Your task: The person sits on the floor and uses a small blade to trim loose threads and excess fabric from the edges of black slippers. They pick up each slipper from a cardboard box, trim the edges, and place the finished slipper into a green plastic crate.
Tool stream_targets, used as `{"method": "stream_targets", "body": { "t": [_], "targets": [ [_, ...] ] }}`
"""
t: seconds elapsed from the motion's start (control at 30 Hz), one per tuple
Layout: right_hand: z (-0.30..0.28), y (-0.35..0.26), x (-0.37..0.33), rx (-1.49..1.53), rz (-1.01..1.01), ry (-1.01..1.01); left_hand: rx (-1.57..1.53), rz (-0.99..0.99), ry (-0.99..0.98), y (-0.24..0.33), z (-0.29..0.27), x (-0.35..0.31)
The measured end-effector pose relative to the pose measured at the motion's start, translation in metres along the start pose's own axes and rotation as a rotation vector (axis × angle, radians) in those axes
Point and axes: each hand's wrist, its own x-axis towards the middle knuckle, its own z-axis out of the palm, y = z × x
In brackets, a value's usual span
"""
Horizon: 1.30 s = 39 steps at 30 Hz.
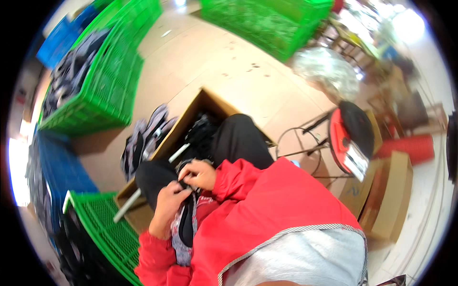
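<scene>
A grey patterned fabric piece with a black curved part (183, 243) lies in my lap, against the red clothing. My left hand (166, 206) grips its upper end with bent fingers. Close beside it my right hand (200, 174) is pinched, its fingertips meeting the left hand's at the top of the piece. Whatever small part lies between the fingertips is hidden. Just beyond my knees is an open cardboard box (183, 117) with a heap of black items (200, 136) in it. A white tube (128, 206) shows at the box's near left side.
Grey fabric pieces (145, 138) lie on the floor left of the box. Green crates (107, 88) stand at left, another green crate (98, 224) near left, and one far (267, 24). At right are a red and black stool (341, 138), cardboard (391, 200) and a clear plastic bag (327, 71).
</scene>
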Motion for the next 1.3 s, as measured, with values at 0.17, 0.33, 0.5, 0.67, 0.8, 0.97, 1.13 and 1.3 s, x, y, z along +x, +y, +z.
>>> {"method": "stream_targets", "body": {
  "t": [0.17, 0.33, 0.5, 0.67, 0.8, 0.97, 1.13, 1.3],
  "targets": [
    [-0.01, -0.006, -0.002, 0.05, 0.126, -0.014, -0.221, 0.005, -0.064, -0.03, 0.003, 0.017],
    [-0.007, 0.0, -0.003, 0.05, 0.109, 0.011, -0.211, -0.08, -0.106, -0.025, -0.002, 0.017],
    [-0.004, 0.001, -0.002, 0.032, 0.106, 0.011, -0.169, -0.025, -0.085, -0.035, -0.003, 0.019],
    [-0.006, -0.001, -0.002, 0.061, 0.119, 0.018, -0.162, -0.039, -0.074, -0.013, 0.002, 0.011],
    [-0.005, -0.001, -0.001, 0.054, 0.121, 0.016, -0.184, -0.069, -0.057, -0.002, 0.002, 0.007],
    [-0.006, 0.005, 0.001, 0.037, 0.076, 0.006, 0.034, 0.059, -0.092, -0.002, -0.009, 0.012],
    [-0.013, 0.008, 0.003, 0.063, 0.109, 0.007, 0.092, 0.282, -0.142, -0.003, -0.008, 0.016],
    [-0.014, 0.008, 0.002, 0.054, 0.132, 0.014, 0.001, 0.281, -0.158, -0.015, -0.005, 0.022]
  ]
}}
